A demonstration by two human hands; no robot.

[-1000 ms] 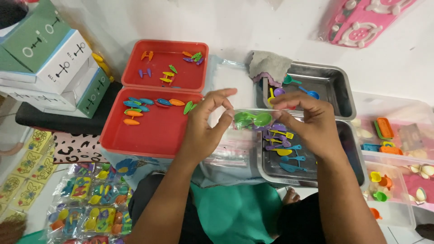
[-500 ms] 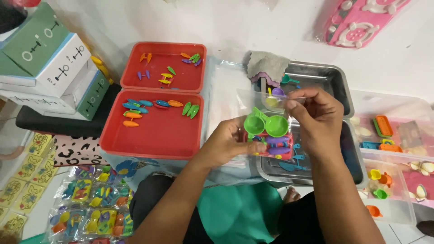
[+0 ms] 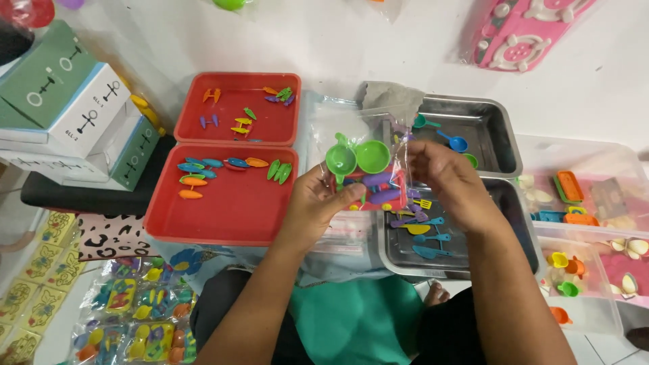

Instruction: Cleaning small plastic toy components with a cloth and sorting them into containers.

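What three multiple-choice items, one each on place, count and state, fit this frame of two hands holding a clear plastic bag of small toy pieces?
1. Where do the two red plastic trays lie?
A. Beside the left hand
B. Beside the right hand
C. Inside the steel trays

2. How many round green toy pans show in the clear plastic bag?
A. None
B. Two
C. Five

3. How is the bag held?
A. Lying flat in a tray
B. By the right hand alone
C. Lifted, between both hands

Answers: 1 A, the trays sit on the side of the left hand. 2 B, two green rounds sit side by side. 3 C, the left hand and the right hand each grip a side.
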